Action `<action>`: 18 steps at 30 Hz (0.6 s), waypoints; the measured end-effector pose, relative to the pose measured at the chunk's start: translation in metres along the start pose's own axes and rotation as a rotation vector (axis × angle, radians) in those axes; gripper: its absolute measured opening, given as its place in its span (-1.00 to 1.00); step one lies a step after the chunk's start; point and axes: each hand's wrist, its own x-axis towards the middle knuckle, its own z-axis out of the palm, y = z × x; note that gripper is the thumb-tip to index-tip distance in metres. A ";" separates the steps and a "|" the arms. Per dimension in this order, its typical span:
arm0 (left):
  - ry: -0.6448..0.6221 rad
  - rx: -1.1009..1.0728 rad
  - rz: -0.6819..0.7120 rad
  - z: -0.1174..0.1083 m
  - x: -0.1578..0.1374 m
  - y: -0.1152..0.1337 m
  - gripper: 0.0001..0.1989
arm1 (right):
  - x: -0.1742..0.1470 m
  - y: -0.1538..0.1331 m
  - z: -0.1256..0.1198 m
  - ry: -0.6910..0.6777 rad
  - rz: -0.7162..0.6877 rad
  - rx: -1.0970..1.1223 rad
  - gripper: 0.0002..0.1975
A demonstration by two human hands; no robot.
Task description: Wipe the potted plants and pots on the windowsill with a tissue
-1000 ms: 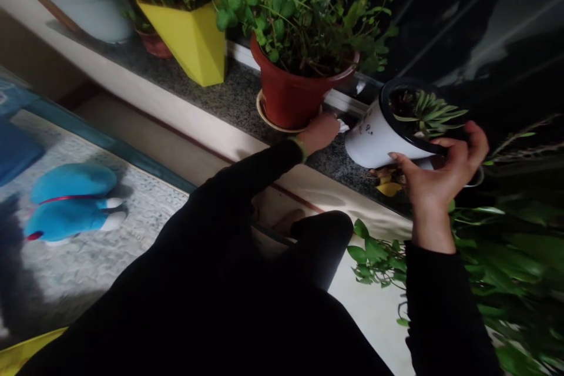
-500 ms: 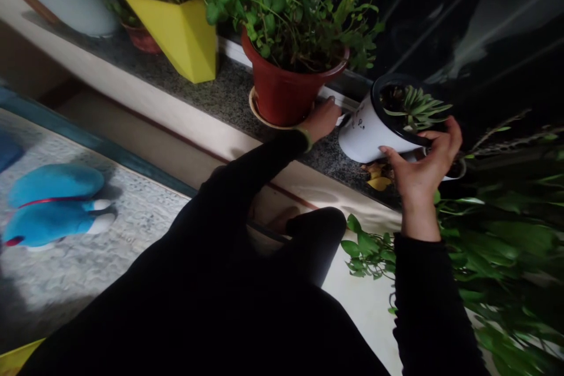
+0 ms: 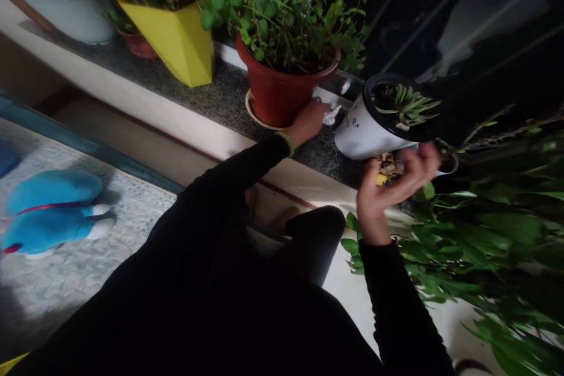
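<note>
Sill [image 3: 231, 97], left hand [image 3: 307, 121] gripping wad [image 3: 331, 115], right [image 3: 390, 186] half-curled

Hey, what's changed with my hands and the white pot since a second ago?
Your right hand has let go of the white pot and drawn back toward you. Your left hand still holds what looks like white tissue beside the reddish-brown pot; both pots stay on the sill.
</note>
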 end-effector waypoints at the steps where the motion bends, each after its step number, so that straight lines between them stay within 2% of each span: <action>1: -0.009 0.009 0.007 -0.001 -0.002 0.001 -0.52 | -0.006 -0.012 0.006 -0.094 -0.021 0.035 -0.55; 2: -0.024 0.024 0.007 -0.002 -0.003 0.002 -0.53 | -0.010 -0.022 0.014 -0.272 -0.033 0.068 -0.61; 4: -0.048 0.065 -0.004 -0.003 -0.005 0.005 -0.56 | -0.010 -0.035 0.035 -0.555 -0.009 0.050 -0.57; 6: -0.045 0.099 -0.015 -0.003 -0.005 0.008 -0.59 | -0.002 -0.039 0.057 -0.715 0.031 -0.022 -0.50; 9: -0.020 0.110 -0.036 -0.006 -0.002 0.012 -0.61 | 0.010 -0.040 0.081 -0.813 0.032 -0.101 -0.45; 12: -0.012 0.097 -0.049 -0.010 0.008 0.016 -0.58 | 0.012 -0.039 0.089 -0.891 -0.024 -0.137 -0.45; 15: 0.014 0.048 -0.048 -0.007 0.025 0.017 -0.56 | 0.007 -0.039 0.082 -0.889 -0.071 -0.141 -0.46; 18: 0.031 -0.016 -0.049 0.005 0.044 0.017 -0.60 | 0.003 -0.041 0.065 -0.883 -0.103 -0.164 -0.48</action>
